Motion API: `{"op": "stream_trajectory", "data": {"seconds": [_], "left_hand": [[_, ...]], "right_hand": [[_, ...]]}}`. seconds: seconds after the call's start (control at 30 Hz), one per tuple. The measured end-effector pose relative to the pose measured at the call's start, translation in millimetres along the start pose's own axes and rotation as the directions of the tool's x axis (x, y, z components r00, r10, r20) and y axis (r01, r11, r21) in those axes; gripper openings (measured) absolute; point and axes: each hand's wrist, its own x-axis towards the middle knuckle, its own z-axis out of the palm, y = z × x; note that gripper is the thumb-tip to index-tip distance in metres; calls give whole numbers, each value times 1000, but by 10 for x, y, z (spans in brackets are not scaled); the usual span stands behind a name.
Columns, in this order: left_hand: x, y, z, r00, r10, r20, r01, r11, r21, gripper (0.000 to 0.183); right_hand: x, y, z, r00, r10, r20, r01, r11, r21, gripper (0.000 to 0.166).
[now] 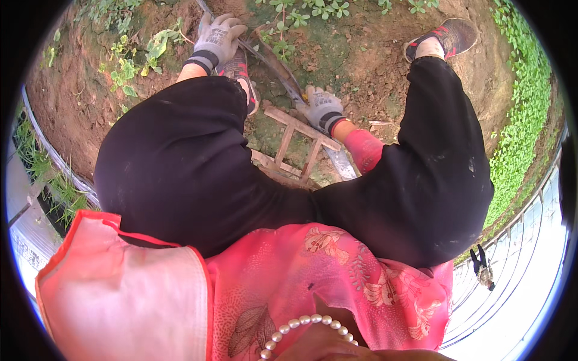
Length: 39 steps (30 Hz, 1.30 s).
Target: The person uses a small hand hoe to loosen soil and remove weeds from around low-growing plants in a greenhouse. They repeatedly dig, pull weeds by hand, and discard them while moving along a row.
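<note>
My left hand [218, 39], in a grey work glove with dark cuff bands, is closed around a long flat grey strip [280, 76], which looks like drip tape. From there the strip runs down across the soil to my right hand [321, 108]. That hand wears a matching glove and has its fingers closed on the strip. A small yellow bit [305, 97] shows at its fingertips; what it belongs to is hidden. Past the right hand, a wider grey length [341, 161] lies under a wooden frame like a small stool [302, 128], between my legs.
My shoes [447, 38] stand on bare brown soil [361, 67]. Leafy plants [311, 11] grow ahead, with yellowing vines [124, 67] at left. A dense green bed [526, 122] borders the right. Far behind, another person [485, 273] stands near a ribbed translucent wall [510, 289].
</note>
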Motion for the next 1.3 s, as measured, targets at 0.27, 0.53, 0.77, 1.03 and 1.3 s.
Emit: {"op": "stream_trajectory", "data": {"seconds": [0.27,0.53,0.77,1.03,1.3], "left_hand": [[157,107,-147,990,-59,131,66,997,-49,25],[19,121,-107,996,-80,40,82,994,-68,29],[-27,117,-56,965,-11,-262,-25,991,-132,40],[76,118,-87,985,29,-172,-38,998,-52,20],[-37,-9,-138,999,-18,-46,15,998,-60,18]], "right_hand": [[149,145,255,994,37,-103,-36,999,12,36],[3,5,1,1000,24,4,-24,997,-73,32],[59,-22,-73,984,178,-5,-173,959,223,35],[472,503,447,995,31,99,-78,854,514,45],[310,421,31,984,-125,123,-36,542,840,38]]}}
